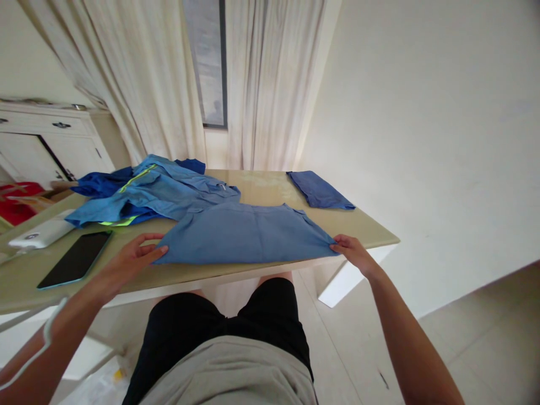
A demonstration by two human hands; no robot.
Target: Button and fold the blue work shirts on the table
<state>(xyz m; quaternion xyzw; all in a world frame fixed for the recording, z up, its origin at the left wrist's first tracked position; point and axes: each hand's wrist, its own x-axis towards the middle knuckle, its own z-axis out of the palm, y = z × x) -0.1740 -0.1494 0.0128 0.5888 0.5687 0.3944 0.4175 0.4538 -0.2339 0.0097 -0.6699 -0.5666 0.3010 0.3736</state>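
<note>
— What is the garment (pixel 247 233) made of?
— Matt blue cloth, finely woven and softly creased.
— And the table (pixel 261 188)?
— It has a smooth beige top, glossy enough to catch the light.
— The phone (pixel 76 259)?
— A shiny black glass face. The power bank (pixel 42 232) is smooth white plastic with a dull sheen.
— The curtains (pixel 270 84)?
— Thin cream cloth, matt.

Beige table (pixel 261 188), flat blue garment (pixel 248 233) at near edge; heaped blue clothes (pixel 160 188), folded blue piece (pixel 319 190), phone (pixel 76 259), white device (pixel 42 232)

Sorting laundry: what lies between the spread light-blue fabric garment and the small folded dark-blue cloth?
Only bare beige tabletop separates garment from cloth; head view shows it.
</note>
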